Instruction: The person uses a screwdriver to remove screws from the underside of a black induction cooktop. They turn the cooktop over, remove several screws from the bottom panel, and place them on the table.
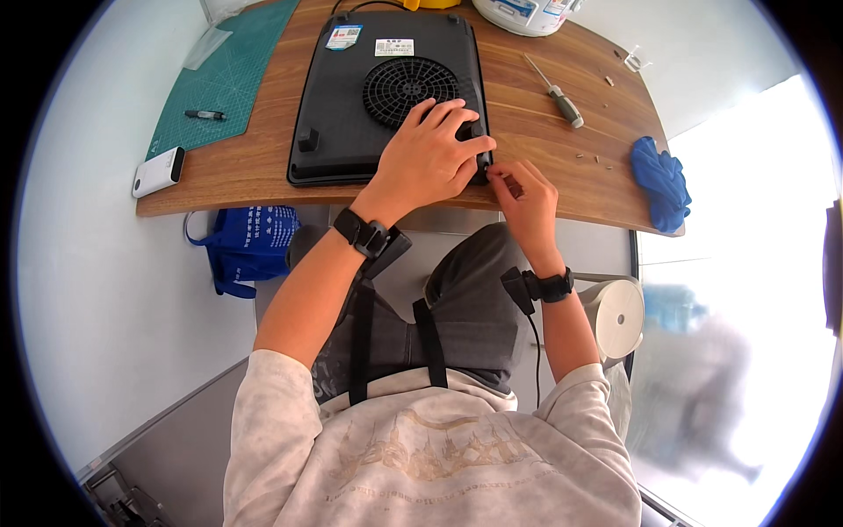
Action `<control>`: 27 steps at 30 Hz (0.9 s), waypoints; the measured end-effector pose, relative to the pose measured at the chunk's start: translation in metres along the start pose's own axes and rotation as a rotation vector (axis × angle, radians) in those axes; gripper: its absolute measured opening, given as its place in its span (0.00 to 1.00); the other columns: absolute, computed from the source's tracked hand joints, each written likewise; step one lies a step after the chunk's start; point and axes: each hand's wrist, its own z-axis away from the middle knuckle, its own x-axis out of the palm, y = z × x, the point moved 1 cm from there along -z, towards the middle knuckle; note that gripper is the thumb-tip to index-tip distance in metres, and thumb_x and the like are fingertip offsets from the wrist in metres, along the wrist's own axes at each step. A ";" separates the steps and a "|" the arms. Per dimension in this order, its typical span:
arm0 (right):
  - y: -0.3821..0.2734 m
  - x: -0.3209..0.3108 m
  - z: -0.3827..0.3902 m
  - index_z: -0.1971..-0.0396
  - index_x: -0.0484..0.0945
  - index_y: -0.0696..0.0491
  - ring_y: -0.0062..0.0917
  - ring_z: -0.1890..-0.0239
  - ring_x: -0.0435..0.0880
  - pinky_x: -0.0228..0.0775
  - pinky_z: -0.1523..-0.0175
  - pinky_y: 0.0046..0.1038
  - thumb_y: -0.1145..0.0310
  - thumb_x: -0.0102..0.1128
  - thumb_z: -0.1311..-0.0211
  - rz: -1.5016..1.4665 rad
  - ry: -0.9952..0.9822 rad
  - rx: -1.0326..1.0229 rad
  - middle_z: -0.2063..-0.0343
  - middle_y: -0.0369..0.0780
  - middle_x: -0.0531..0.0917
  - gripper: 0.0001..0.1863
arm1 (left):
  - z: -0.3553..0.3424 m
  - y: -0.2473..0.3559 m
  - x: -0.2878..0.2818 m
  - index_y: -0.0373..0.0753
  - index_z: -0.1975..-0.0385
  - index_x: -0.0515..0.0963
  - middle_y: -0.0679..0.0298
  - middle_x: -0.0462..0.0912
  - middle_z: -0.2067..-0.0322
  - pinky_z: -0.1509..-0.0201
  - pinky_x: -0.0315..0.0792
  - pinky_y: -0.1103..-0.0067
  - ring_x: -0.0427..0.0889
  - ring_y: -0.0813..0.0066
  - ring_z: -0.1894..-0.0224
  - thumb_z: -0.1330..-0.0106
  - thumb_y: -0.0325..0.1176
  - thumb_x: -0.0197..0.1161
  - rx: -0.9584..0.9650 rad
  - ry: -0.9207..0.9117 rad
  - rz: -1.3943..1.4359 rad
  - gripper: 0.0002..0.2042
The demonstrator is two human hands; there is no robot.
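Note:
A black induction cooker (338,97) lies bottom up near the table's front edge, its round fan grille (411,88) and stubby feet facing me. My left hand (426,158) rests across its near right part, fingers spread over the casing below the grille. At the near right corner, my right hand (527,193) has thumb and forefinger pinched together against the edge. Whatever sits between those fingertips is too small to make out. To the right lies a screwdriver (566,105) with a grey-green handle, and several tiny screws (597,160) are scattered near it.
A green cutting mat (215,88) with a black pen (205,115) covers the left side, a white power bank (159,172) at its near corner. A blue cloth (660,184) hangs at the right edge. A white container (527,13) stands at the back; a blue bag (250,246) is below the table.

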 end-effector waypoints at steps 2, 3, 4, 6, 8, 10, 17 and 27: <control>0.000 0.000 0.000 0.65 0.83 0.57 0.27 0.73 0.84 0.76 0.65 0.26 0.77 0.67 0.39 0.008 -0.003 0.004 0.71 0.40 0.82 0.04 | 0.000 0.000 0.000 0.54 0.52 0.81 0.63 0.78 0.46 0.31 0.62 0.62 0.72 0.62 0.35 0.38 0.31 0.61 -0.001 0.001 0.001 0.14; 0.000 0.000 0.000 0.65 0.83 0.57 0.27 0.73 0.84 0.76 0.65 0.26 0.77 0.67 0.39 0.012 -0.004 0.007 0.71 0.40 0.82 0.04 | 0.000 0.000 0.000 0.54 0.52 0.81 0.63 0.78 0.46 0.30 0.62 0.62 0.72 0.62 0.35 0.38 0.31 0.61 0.000 0.002 0.001 0.14; 0.000 0.000 0.000 0.65 0.83 0.57 0.27 0.73 0.84 0.76 0.65 0.26 0.77 0.67 0.39 0.015 -0.005 0.009 0.71 0.40 0.82 0.04 | 0.001 0.000 0.000 0.54 0.52 0.81 0.63 0.78 0.46 0.31 0.62 0.62 0.72 0.62 0.35 0.38 0.31 0.61 0.000 0.001 0.000 0.14; 0.000 0.000 0.000 0.65 0.83 0.57 0.27 0.73 0.84 0.76 0.65 0.26 0.77 0.67 0.39 0.018 -0.004 0.010 0.71 0.40 0.82 0.03 | 0.000 0.000 0.000 0.54 0.52 0.81 0.63 0.78 0.46 0.31 0.62 0.62 0.72 0.62 0.36 0.38 0.31 0.61 0.001 0.001 -0.002 0.14; 0.000 0.000 0.000 0.65 0.83 0.57 0.27 0.73 0.85 0.76 0.65 0.26 0.77 0.67 0.39 0.016 -0.005 0.012 0.71 0.40 0.82 0.03 | 0.000 0.000 -0.001 0.54 0.52 0.81 0.63 0.78 0.46 0.31 0.62 0.62 0.72 0.62 0.36 0.38 0.31 0.61 0.003 0.001 -0.003 0.14; 0.000 -0.001 0.000 0.65 0.82 0.58 0.27 0.73 0.85 0.76 0.66 0.26 0.77 0.67 0.39 0.013 -0.010 0.016 0.71 0.40 0.83 0.03 | 0.000 0.000 0.000 0.54 0.53 0.81 0.63 0.78 0.46 0.31 0.62 0.62 0.72 0.62 0.36 0.37 0.31 0.61 0.004 0.004 0.001 0.14; 0.007 -0.019 -0.010 0.59 0.81 0.57 0.27 0.71 0.86 0.77 0.65 0.25 0.75 0.65 0.38 -0.026 0.012 0.148 0.68 0.42 0.86 0.08 | 0.001 -0.001 -0.001 0.53 0.55 0.83 0.63 0.78 0.45 0.31 0.61 0.63 0.72 0.62 0.36 0.36 0.33 0.62 0.008 0.009 0.040 0.11; 0.095 -0.109 -0.113 0.54 0.83 0.54 0.44 0.48 0.83 0.74 0.45 0.43 0.56 0.61 0.35 0.752 -0.017 0.057 0.52 0.49 0.84 0.19 | -0.001 0.000 -0.003 0.53 0.55 0.83 0.62 0.77 0.45 0.29 0.60 0.61 0.70 0.61 0.34 0.34 0.35 0.62 0.009 -0.038 0.038 0.10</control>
